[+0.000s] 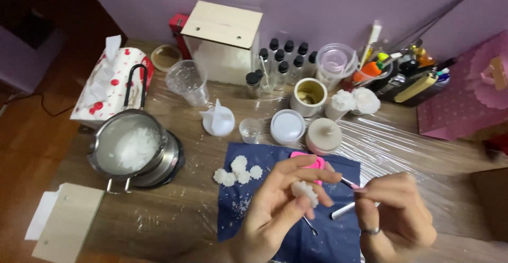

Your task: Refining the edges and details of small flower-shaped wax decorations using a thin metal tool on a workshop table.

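Left hand (280,205) pinches white wax flower (305,192); right hand (394,215) grips thin white-handled tool (343,210), its tip aimed leftward at flower, over blue cloth (238,199).

A white tissue box (108,85) with red spots stands at the table's back left.

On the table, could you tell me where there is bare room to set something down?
Bare wood lies in front of the metal pot, between the wooden board and the blue cloth, and right of the cloth. The back row around the bottles and cups is crowded.
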